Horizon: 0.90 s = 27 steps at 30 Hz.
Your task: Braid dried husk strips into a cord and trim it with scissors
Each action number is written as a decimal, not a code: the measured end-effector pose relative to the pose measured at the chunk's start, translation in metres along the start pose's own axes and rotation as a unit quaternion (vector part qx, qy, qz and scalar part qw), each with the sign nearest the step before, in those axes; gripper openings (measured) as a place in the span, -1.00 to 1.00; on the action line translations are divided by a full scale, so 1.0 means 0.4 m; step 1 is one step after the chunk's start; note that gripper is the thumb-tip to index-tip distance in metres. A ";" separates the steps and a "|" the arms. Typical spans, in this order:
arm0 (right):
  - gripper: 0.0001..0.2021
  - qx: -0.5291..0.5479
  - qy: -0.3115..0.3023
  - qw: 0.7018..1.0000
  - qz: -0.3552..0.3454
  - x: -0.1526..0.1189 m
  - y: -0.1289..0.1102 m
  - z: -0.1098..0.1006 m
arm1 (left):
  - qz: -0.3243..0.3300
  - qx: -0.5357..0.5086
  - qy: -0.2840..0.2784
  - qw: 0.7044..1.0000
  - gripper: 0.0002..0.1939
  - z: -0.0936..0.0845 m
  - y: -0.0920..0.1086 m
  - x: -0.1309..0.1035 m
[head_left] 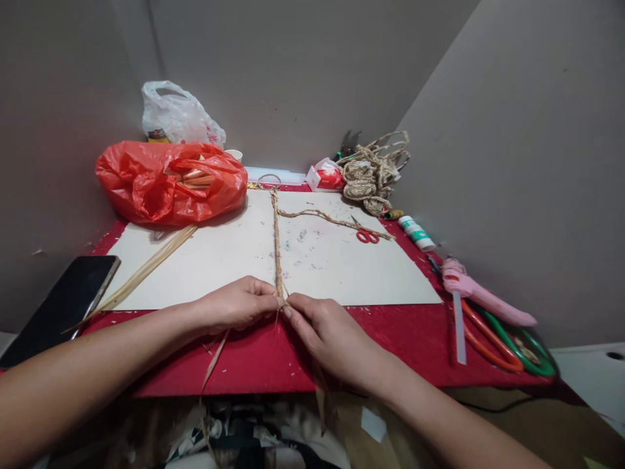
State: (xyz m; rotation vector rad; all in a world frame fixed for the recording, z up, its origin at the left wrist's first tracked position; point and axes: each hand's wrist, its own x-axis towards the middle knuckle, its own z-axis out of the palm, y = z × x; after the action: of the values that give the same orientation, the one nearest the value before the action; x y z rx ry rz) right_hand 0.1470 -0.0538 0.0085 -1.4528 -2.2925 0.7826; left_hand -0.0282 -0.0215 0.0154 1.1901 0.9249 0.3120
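Observation:
A braided straw cord [277,244] runs down the middle of the white board [224,260], from a thin ring [269,182] at the far edge to my fingers. My left hand [244,303] pinches its near end from the left. Against it, my right hand [327,332] is closed on the loose straw strands at the same end. One strand [215,361] hangs below my left hand, and another [319,397] below my right. A second braided length [332,218] branches off to the right near the top. The fingertips partly hide the end of the braid.
Small red scissors [367,236] lie on the board's right. A red plastic bag [170,182], flat straw strips [151,267] and a phone [63,299] are at left. Rope bundles [366,176] stand back right; a pink glue gun [483,293] and larger scissors [493,339] lie at right.

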 end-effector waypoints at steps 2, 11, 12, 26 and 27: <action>-0.73 -0.028 -0.001 1.000 0.003 -0.002 -0.001 0.002 | 0.003 0.001 0.013 1.000 -0.69 0.001 -0.002 0.002; -0.69 0.029 -0.019 0.999 0.026 -0.036 -0.023 -0.033 | 0.142 0.115 0.048 0.982 -0.72 0.011 -0.041 0.022; -0.69 0.083 -0.016 0.996 0.025 -0.040 -0.030 -0.029 | 0.151 0.102 0.037 0.983 -0.72 0.013 -0.043 0.023; -0.71 -0.182 0.023 0.983 -0.003 -0.063 -0.049 0.096 | 0.066 -0.095 0.011 0.993 -0.67 0.043 -0.032 -0.007; -0.72 -0.200 0.012 0.980 -0.010 -0.067 -0.054 0.095 | 0.068 -0.084 0.016 0.994 -0.68 0.043 -0.034 -0.007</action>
State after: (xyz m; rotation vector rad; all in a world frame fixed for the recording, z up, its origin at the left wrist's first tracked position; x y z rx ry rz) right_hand 0.1228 -0.0959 -0.0083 -1.5828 -2.5440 0.3027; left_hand -0.0203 -0.0397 0.0059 1.0969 0.8293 0.5106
